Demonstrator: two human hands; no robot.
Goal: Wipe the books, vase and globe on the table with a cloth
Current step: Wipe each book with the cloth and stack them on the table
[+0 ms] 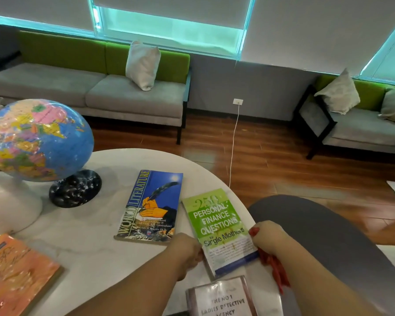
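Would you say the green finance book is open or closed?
Closed: the green book shows its front cover, no pages spread; left hand and right hand hold its sides.

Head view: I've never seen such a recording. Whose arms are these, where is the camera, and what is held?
No machine here: a person wears a camera on the head, looking down at their own arms. The left hand and right hand grip opposite edges of a green book; a red cloth hangs bunched under the right hand. On the round white table also lie a blue book, an orange book and a white-covered book nearest the camera; a globe stands beside a white vase, partly cut off.
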